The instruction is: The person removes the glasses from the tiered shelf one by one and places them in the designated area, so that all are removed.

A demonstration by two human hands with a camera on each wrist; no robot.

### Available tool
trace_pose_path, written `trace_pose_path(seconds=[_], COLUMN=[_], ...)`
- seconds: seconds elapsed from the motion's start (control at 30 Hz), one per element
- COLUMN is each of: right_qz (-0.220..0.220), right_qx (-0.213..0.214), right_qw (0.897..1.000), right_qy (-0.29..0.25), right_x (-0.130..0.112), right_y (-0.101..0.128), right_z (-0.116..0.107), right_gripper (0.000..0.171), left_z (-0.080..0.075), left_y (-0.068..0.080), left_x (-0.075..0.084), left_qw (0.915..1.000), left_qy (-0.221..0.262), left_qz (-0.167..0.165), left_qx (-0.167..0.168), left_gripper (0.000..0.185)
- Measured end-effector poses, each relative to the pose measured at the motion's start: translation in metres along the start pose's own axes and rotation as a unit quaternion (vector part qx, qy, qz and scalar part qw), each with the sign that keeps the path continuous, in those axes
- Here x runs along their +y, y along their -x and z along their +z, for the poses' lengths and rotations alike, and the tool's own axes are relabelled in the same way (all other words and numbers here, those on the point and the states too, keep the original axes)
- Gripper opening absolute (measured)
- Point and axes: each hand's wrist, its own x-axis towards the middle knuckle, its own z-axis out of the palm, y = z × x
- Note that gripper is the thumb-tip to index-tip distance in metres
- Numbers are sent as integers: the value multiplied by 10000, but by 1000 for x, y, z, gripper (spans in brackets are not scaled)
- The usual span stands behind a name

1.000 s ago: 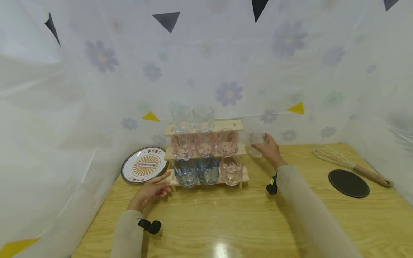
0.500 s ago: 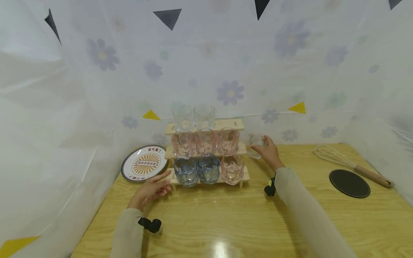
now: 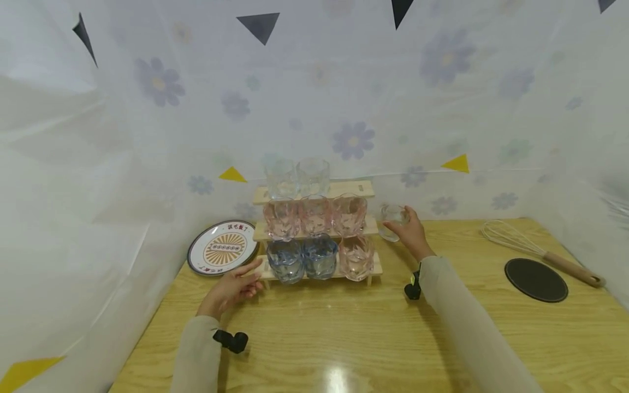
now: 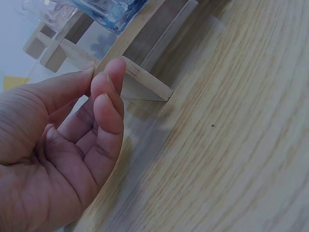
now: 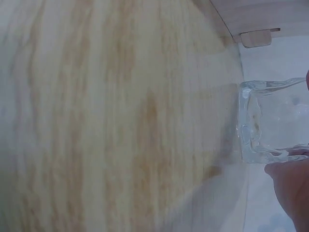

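A three-tier wooden rack (image 3: 367, 227) stands at the back middle in the head view. Two clear glasses (image 3: 313, 177) sit on its top tier, and pink glasses (image 3: 349, 215) line the middle one. On the bottom tier are two blue glasses (image 3: 320, 256) and one pink glass (image 3: 356, 257). My left hand (image 3: 231, 291) pinches the left end of the bottom board; the left wrist view shows thumb and fingertips (image 4: 108, 113) at that wooden end. To the rack's right, my right hand (image 3: 411, 233) grips a clear glass (image 3: 391, 222), its base visible in the right wrist view near the table.
A patterned plate (image 3: 223, 248) lies left of the rack, close to it. At the right are a whisk (image 3: 545, 254) with a wooden handle and a round black mat (image 3: 536, 280). A white floral sheet (image 3: 304, 98) hangs behind the table (image 3: 314, 333).
The clear glass in my right hand has shifted very slightly and looks a little more upright. My left hand stays at the rack's end. The head view has drifted a little.
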Motion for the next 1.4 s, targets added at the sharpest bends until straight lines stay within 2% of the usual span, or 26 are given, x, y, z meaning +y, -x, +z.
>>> trace_pose_path(seconds=[0.47, 0.63, 0.83, 1.13, 1.4], right_qz=[-267, -535, -784, -970, -1071], right_qx=[-146, -70, 41, 123, 108], right_qw=[9995, 9981, 9956, 9932, 9931], right_qy=[32, 286, 509, 638, 467], right_x=[3, -4, -24, -69, -95], right_y=[1, 1, -5, -9, -15], right_z=[-11, -17, -24, -37, -47], right_gripper=[101, 100, 99, 97, 99], left_z=[-1, -2, -1, 0, -1], left_y=[0, 2, -1, -1, -1], left_x=[-3, -7, -4, 0, 0], left_qw=[10000, 9999, 10000, 9999, 9999], left_qy=[-66, -87, -35, -117, -63], left_qz=[-36, -45, -13, -13, -112], left_qx=[36, 61, 26, 1, 17], left_gripper=[56, 55, 55, 55, 56])
